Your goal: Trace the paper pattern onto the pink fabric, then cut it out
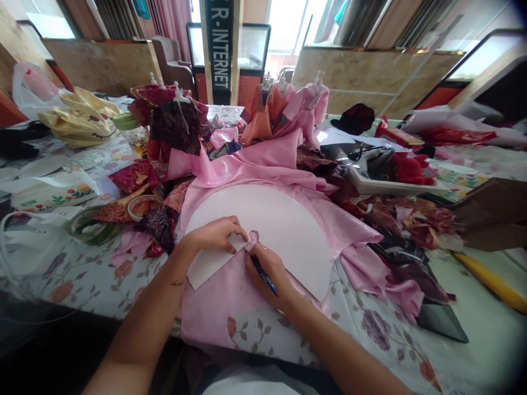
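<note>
White paper template (284, 230) lies flat on pink satin fabric (214, 312), mid-table, just in front of the person. It's a round shape with a wedge cut out at the near-left.

Head view: left hand (214, 236) is laid flat on the template beside the cut edge, fingers together, pinning it down and gripping nothing. Right hand (267, 270) is closed around a blue pen (265, 280), tip touching the fabric right at the inner corner of the wedge.

Step in hand looks like tracing the template edge onto the satin. To do it well, I'd say:
- press down close to the pen tip (satin is slippery, paper likely creeps)
- hold the pen steep against the paper edge
- draw in short strokes
- smooth the puckers near the corner first

Tape roll (142, 207) and brocade scraps (411, 219) sit well apart on the floral tablecloth (473, 329), not in the way.
</note>
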Motion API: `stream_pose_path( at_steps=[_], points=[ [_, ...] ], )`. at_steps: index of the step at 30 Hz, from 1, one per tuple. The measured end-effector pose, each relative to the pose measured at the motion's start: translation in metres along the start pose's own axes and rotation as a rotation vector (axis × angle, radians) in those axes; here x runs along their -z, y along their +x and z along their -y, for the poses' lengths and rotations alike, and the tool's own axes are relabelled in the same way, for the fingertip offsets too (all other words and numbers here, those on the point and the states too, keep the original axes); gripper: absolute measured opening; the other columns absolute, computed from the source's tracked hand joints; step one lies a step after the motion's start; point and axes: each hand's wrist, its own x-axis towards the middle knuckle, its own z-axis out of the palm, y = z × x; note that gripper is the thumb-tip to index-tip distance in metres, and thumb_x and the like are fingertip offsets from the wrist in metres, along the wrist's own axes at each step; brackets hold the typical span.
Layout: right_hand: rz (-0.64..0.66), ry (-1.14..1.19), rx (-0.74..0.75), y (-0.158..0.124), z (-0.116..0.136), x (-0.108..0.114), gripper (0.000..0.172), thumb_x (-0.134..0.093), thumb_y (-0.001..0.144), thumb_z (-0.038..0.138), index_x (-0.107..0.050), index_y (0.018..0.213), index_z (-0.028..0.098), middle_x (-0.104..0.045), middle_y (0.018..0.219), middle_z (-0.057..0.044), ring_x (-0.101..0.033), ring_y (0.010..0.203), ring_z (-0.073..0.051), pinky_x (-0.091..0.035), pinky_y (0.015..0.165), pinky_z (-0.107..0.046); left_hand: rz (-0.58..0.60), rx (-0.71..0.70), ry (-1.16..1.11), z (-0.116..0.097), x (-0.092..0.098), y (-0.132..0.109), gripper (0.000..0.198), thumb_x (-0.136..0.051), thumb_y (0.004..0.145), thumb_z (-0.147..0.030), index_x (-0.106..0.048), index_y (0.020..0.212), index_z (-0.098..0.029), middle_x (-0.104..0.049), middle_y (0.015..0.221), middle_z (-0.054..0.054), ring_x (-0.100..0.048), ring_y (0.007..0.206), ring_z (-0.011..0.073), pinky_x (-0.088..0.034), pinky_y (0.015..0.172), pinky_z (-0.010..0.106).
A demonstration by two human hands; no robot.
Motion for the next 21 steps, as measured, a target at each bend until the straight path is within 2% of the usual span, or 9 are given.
stream_pose_path(
  at_steps=[2, 5, 10, 13, 16, 21],
  points=[
    [0.042, -0.003, 0.035, 0.000, 0.002, -0.004, 0.018, -0.042, 0.087, 0.019, -0.037, 0.071, 0.023, -0.045, 0.065, 0.002, -0.041, 0.056, -0.015, -0.034, 0.055, -0.028, -0.064, -0.012, 0.016, 0.000, -0.007, -0.006, 0.041, -0.065, 0.072, -0.017, -0.067, 0.111, -0.029, -0.052, 0.105, 0.003, -0.052, 0.102, 0.0195, -0.041, 0.091, 0.029],
    [0.078, 0.005, 0.068, -0.001, 0.002, -0.009, 0.020, -0.042, 0.085, 0.017, -0.036, 0.068, 0.024, -0.044, 0.062, 0.002, -0.040, 0.054, -0.015, -0.033, 0.053, -0.028, -0.224, -0.036, 0.036, 0.002, -0.023, -0.018, 0.034, -0.059, 0.080, -0.016, -0.068, 0.111, -0.029, -0.055, 0.111, 0.004, -0.049, 0.109, 0.0198, -0.038, 0.099, 0.032],
    [0.108, 0.069, 0.070, -0.003, 0.001, -0.004, 0.013, -0.043, 0.088, 0.020, -0.045, 0.076, 0.023, -0.050, 0.067, 0.001, -0.045, 0.058, -0.015, -0.037, 0.056, -0.027, -0.436, -0.117, 0.107, 0.005, -0.048, -0.034, 0.028, -0.046, 0.092, -0.022, -0.068, 0.110, -0.025, -0.060, 0.117, 0.007, -0.049, 0.112, 0.0194, -0.041, 0.100, 0.036],
    [0.082, 0.099, 0.033, -0.002, 0.003, 0.001, 0.010, -0.043, 0.089, 0.021, -0.047, 0.080, 0.021, -0.051, 0.071, 0.000, -0.047, 0.061, -0.015, -0.039, 0.057, -0.027, -0.474, -0.145, 0.193, 0.009, -0.055, -0.037, 0.030, -0.043, 0.094, -0.027, -0.067, 0.112, -0.026, -0.061, 0.120, 0.007, -0.047, 0.121, 0.0200, -0.036, 0.105, 0.040],
    [0.112, 0.130, 0.014, -0.002, 0.007, 0.003, 0.011, -0.044, 0.089, 0.021, -0.049, 0.079, 0.021, -0.052, 0.071, 0.000, -0.047, 0.060, -0.015, -0.039, 0.056, -0.027, -0.468, -0.150, 0.266, 0.013, -0.055, -0.037, 0.031, -0.042, 0.095, -0.026, -0.067, 0.112, -0.026, -0.059, 0.127, 0.006, -0.040, 0.131, 0.0202, -0.028, 0.112, 0.043],
    [0.213, 0.206, -0.015, -0.006, 0.015, -0.002, 0.011, -0.051, 0.086, 0.019, -0.056, 0.077, 0.021, -0.057, 0.068, 0.002, -0.051, 0.059, -0.014, -0.041, 0.054, -0.025, -0.415, -0.157, 0.329, 0.016, -0.052, -0.038, 0.032, -0.040, 0.095, -0.029, -0.064, 0.116, -0.026, -0.055, 0.134, 0.006, -0.043, 0.131, 0.0194, -0.035, 0.108, 0.039]
  ],
)
